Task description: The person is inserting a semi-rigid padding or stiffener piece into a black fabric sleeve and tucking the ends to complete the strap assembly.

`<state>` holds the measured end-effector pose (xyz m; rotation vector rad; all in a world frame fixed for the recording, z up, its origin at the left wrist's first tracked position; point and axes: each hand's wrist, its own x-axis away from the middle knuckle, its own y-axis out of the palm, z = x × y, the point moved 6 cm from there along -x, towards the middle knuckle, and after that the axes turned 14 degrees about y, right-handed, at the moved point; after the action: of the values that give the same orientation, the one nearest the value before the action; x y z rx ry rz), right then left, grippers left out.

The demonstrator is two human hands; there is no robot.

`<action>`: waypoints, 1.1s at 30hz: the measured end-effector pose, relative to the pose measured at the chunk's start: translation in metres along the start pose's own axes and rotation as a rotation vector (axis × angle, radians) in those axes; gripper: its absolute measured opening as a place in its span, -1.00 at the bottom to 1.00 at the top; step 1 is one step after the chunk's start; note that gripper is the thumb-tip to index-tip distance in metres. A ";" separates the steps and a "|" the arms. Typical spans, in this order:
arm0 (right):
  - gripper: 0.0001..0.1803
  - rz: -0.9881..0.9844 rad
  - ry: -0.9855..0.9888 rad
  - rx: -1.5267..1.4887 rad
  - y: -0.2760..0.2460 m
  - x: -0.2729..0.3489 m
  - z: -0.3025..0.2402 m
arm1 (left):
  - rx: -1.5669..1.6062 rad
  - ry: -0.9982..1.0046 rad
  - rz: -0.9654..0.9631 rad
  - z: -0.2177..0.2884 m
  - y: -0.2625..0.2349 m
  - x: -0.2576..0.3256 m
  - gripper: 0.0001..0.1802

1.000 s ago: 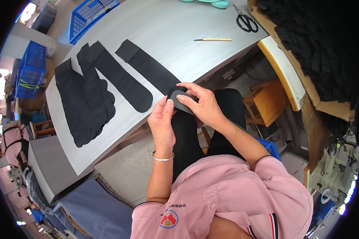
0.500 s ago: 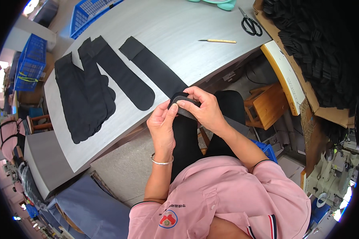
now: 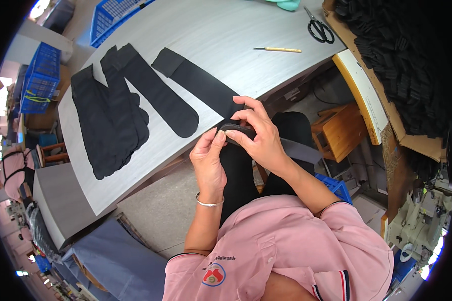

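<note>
Over my lap, just off the table's near edge, my left hand [image 3: 208, 158] pinches the rounded end of a black sock [image 3: 238, 130] between thumb and fingers. My right hand [image 3: 260, 135] grips the same end from the other side, its thumb on the upturned edge and some fingers lifted. A dark length of fabric [image 3: 301, 150] trails out right under my right wrist. Beyond my hands another black sock [image 3: 201, 83] lies on the table; its near end is hidden behind my fingers. Left of it lie a single black sock [image 3: 160, 95] and an overlapping pile of black socks [image 3: 105, 125].
On the grey table [image 3: 221, 30] lie a thin wooden-handled tool [image 3: 281, 49] and black-handled scissors [image 3: 320, 30]. A cardboard box [image 3: 422, 145] heaped with black socks stands right. Blue crates [image 3: 40, 75] stand left, a wooden stool [image 3: 339, 130] under the table's right side.
The fingers of my right hand have lifted and spread, while both thumbs stay on the sock's end. The grey inner face seen earlier now shows as a narrow dark edge. The view has shifted slightly.
</note>
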<state>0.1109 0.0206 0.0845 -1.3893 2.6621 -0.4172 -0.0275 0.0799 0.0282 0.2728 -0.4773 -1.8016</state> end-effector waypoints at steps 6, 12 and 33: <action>-0.78 -0.186 0.210 -0.155 0.004 -0.007 0.028 | 0.025 -0.014 -0.041 -0.006 0.000 -0.001 -0.79; -0.79 -0.256 0.238 -0.308 0.000 -0.006 0.035 | 0.165 -0.253 -0.118 -0.010 0.001 -0.011 -0.84; -0.58 -0.020 0.109 -0.035 -0.027 0.004 0.021 | 0.183 -0.578 -0.442 -0.019 0.005 -0.007 -0.83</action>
<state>0.1349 -0.0015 0.0725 -1.4434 2.7565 -0.4642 -0.0131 0.0822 0.0130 -0.0333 -1.0567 -2.2725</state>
